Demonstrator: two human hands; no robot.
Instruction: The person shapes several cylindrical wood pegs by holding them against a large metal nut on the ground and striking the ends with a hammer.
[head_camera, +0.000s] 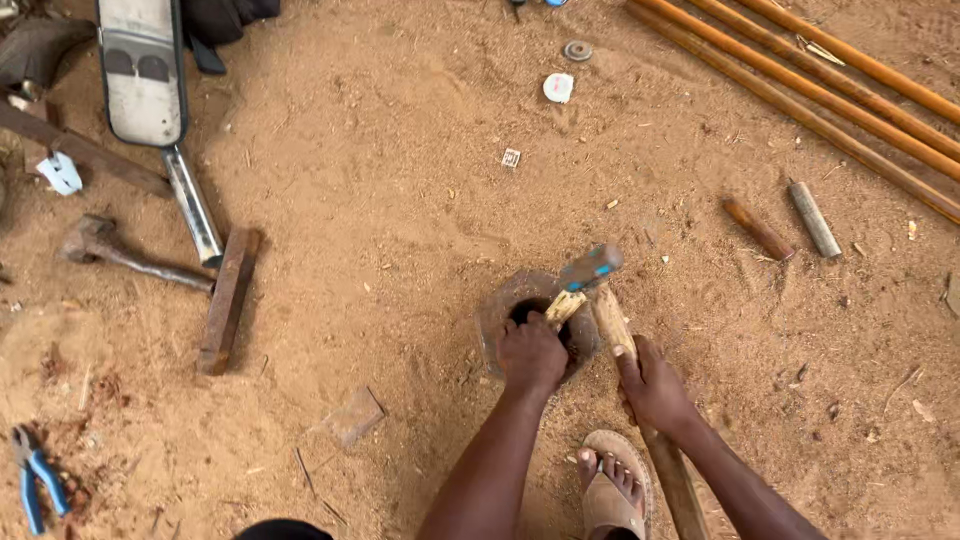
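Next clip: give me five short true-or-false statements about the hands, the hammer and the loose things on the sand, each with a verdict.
1. The right hand grips a hammer by its wooden handle. True.
2. The left hand holds blue pliers. False: the pliers lie on the sand at the lower left; the left hand holds a pale wooden piece over a dark hole.
3. Long orange-brown poles lie at the upper right. True.
4. The foot is bare. False: it wears a sandal.
5. Another hammer lies on the sand at left. True.
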